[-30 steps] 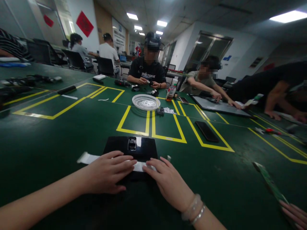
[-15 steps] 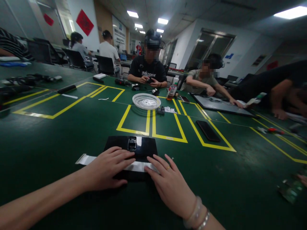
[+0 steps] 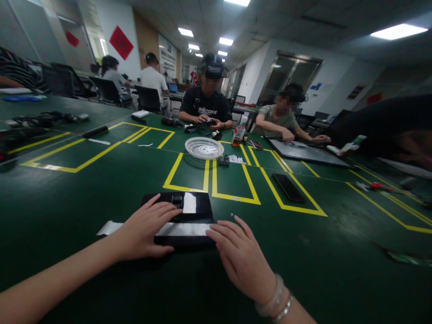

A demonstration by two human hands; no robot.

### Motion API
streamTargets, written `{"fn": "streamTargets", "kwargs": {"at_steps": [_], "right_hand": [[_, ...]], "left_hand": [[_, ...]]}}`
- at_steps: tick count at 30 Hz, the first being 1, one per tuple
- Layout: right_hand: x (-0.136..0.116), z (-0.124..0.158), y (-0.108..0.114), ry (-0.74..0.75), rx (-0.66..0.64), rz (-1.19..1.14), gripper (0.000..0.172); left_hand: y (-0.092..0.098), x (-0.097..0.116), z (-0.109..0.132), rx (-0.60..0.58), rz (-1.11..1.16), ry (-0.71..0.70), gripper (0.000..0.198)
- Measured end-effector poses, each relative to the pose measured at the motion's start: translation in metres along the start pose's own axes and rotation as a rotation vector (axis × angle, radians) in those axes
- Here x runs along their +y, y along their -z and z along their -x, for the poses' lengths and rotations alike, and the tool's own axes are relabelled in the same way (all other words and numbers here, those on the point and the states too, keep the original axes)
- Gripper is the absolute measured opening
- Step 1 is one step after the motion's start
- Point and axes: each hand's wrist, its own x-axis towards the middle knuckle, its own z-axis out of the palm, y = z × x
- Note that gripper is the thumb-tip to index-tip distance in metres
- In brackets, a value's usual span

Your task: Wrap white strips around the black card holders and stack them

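Your left hand (image 3: 145, 231) lies flat, fingers spread, pressing the white strip (image 3: 184, 229) across the black panel (image 3: 202, 207). Right hand (image 3: 238, 256) open, fingertips at the white strip's end, gripping nothing.

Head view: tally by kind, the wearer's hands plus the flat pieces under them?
hands: 2 (left hand, right hand)
black panel: 1
white strip: 1
total: 4
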Motion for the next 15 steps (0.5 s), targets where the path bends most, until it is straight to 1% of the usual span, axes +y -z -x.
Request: {"fn": "streamTargets", "kwargs": {"at_steps": [2, 5, 7, 9, 12, 14, 15], "right_hand": [[0.003, 0.001, 0.002, -0.009, 0.025, 0.002, 0.042], [0.005, 0.001, 0.002, -0.056, 0.005, 0.008, 0.037], [0.006, 0.001, 0.002, -0.107, -0.029, 0.029, 0.032], [0.006, 0.002, 0.001, -0.154, -0.060, 0.064, 0.022], [0.008, 0.003, 0.000, -0.229, -0.087, 0.116, 0.007], [0.010, 0.003, 0.000, -0.284, -0.108, 0.132, 0.006], [0.010, 0.003, 0.000, -0.305, -0.119, 0.136, 0.007]], "left_hand": [[0.008, -0.020, 0.003, 0.047, -0.032, 0.090, 0.080], [0.023, -0.062, 0.013, 0.124, -0.117, 0.266, 0.076], [0.033, -0.091, 0.025, 0.135, -0.187, 0.386, 0.070], [0.042, -0.117, 0.041, 0.117, -0.260, 0.510, 0.069], [0.050, -0.149, 0.067, 0.073, -0.320, 0.725, 0.077], [0.051, -0.168, 0.085, 0.074, -0.285, 0.848, 0.085], [0.050, -0.177, 0.094, 0.100, -0.236, 0.871, 0.089]]}}
